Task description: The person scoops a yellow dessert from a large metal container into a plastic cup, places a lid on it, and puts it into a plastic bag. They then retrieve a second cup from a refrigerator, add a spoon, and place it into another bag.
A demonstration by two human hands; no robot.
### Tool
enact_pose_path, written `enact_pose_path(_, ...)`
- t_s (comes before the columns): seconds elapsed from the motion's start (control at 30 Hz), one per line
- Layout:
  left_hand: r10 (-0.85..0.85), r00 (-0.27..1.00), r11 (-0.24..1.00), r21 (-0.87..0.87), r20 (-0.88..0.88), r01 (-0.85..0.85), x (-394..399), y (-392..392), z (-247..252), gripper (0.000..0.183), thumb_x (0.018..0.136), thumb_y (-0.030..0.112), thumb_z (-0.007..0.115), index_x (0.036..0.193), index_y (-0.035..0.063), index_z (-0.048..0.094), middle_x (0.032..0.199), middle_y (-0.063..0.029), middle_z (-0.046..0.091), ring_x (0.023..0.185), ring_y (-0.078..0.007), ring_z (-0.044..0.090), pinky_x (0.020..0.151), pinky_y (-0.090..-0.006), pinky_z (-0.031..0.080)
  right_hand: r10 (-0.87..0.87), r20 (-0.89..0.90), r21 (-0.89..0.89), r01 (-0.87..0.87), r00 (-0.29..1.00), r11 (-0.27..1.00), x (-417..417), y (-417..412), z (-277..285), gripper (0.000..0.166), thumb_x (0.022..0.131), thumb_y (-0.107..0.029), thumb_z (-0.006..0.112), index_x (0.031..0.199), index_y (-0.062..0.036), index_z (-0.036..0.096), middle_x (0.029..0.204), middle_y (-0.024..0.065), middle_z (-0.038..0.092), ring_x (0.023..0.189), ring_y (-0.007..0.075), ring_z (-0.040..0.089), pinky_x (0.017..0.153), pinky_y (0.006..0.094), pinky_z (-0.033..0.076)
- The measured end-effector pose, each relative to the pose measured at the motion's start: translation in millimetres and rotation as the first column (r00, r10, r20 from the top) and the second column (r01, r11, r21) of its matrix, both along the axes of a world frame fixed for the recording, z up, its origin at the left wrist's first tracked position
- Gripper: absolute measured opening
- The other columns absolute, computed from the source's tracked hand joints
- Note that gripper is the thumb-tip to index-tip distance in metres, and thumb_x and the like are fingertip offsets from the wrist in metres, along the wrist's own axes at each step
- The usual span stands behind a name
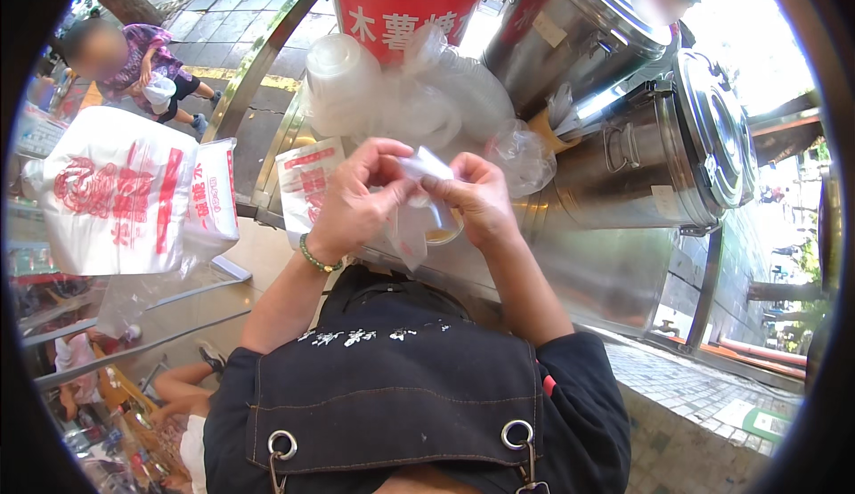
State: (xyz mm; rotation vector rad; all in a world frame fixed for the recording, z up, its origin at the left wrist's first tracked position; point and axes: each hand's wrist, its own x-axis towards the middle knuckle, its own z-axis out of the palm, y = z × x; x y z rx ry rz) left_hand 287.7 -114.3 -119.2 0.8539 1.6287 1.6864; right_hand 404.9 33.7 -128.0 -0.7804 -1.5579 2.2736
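Note:
Both of my hands meet over the metal counter, pinching a thin translucent plastic bag [408, 237] by its upper edge. My left hand [361, 196], with a green bead bracelet on the wrist, grips one side between thumb and fingers. On the other side, the thumb and fingers of my right hand [479, 193] hold the bunched plastic. Beneath the bag stands a round clear container [446, 235] with something brownish in it, partly hidden by the bag and my right hand. A white bag with red print [304, 176] lies just left of my left hand.
Beyond my hands are stacked clear plastic cups [342, 76], stacked lids [477, 90] and a crumpled clear bag [524, 158]. Large steel barrels [601, 160] with clamped lids line the back and right. White printed bags [117, 193] hang at left. People are nearby.

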Motion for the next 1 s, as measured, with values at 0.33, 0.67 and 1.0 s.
enact_pose_path(0.33,-0.021,0.692,0.899,0.316,0.722,-0.302,-16,-26,9,0.023,0.087,-0.004,0.053,0.109,0.0037,0.055,0.082,-0.0033,0.059,0.071,-0.0133,0.059,0.069,-0.0251,0.050,-0.441,-0.034,-0.178,0.429,0.897,0.886,36,42,-38,0.012,0.087,-0.005,0.055,0.096,0.0029,0.058,0.080,0.0107,0.066,0.073,0.0238,0.065,0.064,0.0355,0.054)
enact_pose_path(0.67,0.093,0.638,0.991,0.008,-0.765,-0.135,22,2,7,0.059,0.087,0.022,0.065,0.137,0.0020,0.042,0.119,-0.0190,0.058,0.107,-0.0315,0.060,0.087,-0.0395,0.049,-0.142,0.136,0.496,0.057,0.981,0.866,3,5,8,0.021,0.081,-0.016,0.067,0.086,0.0042,0.063,0.070,0.0059,0.062,0.060,0.0106,0.056,0.055,0.0284,0.046)
enact_pose_path(1.0,-0.114,0.786,0.993,0.056,0.608,0.101,-7,-19,-15,0.022,0.092,-0.003,0.047,0.107,-0.0013,0.061,0.091,-0.0053,0.066,0.082,-0.0107,0.062,0.075,-0.0219,0.048,-0.196,0.483,0.817,-0.359,0.853,0.451,43,13,-8,0.024,0.079,-0.007,0.061,0.100,0.0042,0.066,0.081,0.0114,0.070,0.075,0.0184,0.068,0.069,0.0311,0.052)
